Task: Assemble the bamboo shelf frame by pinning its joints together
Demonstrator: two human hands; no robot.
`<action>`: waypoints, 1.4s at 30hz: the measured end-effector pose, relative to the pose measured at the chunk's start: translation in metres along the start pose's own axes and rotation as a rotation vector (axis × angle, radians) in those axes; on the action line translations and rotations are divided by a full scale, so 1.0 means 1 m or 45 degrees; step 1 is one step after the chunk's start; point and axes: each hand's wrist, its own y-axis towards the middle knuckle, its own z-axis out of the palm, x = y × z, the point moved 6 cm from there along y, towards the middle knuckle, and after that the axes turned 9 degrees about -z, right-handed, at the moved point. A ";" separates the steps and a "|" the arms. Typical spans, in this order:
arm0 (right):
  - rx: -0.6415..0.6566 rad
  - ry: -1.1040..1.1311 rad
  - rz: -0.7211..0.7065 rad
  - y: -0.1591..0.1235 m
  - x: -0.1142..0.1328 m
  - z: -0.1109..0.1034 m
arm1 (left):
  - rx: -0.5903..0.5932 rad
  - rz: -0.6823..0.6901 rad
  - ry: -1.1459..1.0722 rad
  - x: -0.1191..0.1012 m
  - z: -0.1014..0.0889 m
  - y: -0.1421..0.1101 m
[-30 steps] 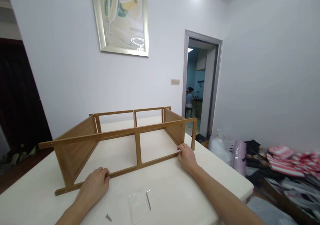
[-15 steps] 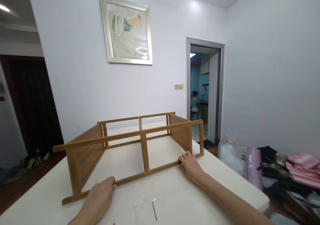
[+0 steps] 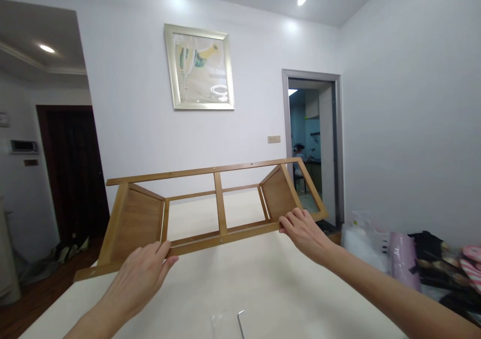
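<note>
A brown wooden shelf frame (image 3: 221,203) lies on its side, tilted away from me, with its near edge lifted off the white table (image 3: 240,274). My left hand (image 3: 141,274) is closed around the near lower rail toward its left end; the fingertips are partly hidden behind the wood. Toward the right end of the same rail, my right hand (image 3: 300,228) grips it with bent fingers. A hex key (image 3: 240,323) rests on the table close to me, beside a clear plastic bag (image 3: 222,324).
A framed picture (image 3: 201,68) hangs on the wall behind. Through the doorway (image 3: 311,143) a person (image 3: 299,153) sits in another room. A purple roll (image 3: 403,259) and other belongings are piled at the right. A dark door (image 3: 73,168) is at the left.
Both hands have raised the near rail, so the shelf frame now tips backward instead of lying flat on the table. My view has tilted up and a little left.
</note>
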 end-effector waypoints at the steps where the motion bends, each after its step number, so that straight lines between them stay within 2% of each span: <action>1: 0.001 -0.029 -0.029 0.004 -0.002 -0.006 | -0.012 0.015 0.008 -0.001 -0.007 0.003; 5: 0.007 -0.080 -0.113 0.016 -0.012 -0.024 | -0.064 0.042 0.046 -0.002 -0.030 0.015; 11: -0.017 -0.009 -0.108 0.028 -0.032 -0.040 | -0.127 0.004 0.160 0.000 -0.055 0.031; 19: -0.013 -0.001 -0.136 0.042 -0.046 -0.059 | -0.289 0.084 0.338 0.003 -0.082 0.043; 26: -0.029 0.033 -0.144 0.051 -0.059 -0.071 | -0.295 0.069 0.447 0.000 -0.100 0.055; 30: -0.047 -0.008 -0.170 0.058 -0.064 -0.073 | -0.263 0.060 0.491 -0.005 -0.106 0.062; 38: 0.108 -0.341 -0.279 0.080 -0.070 -0.063 | -0.324 0.139 0.593 -0.004 -0.107 0.086; 42: 0.172 -0.465 -0.276 0.091 -0.072 -0.055 | -0.327 0.150 0.596 -0.002 -0.106 0.099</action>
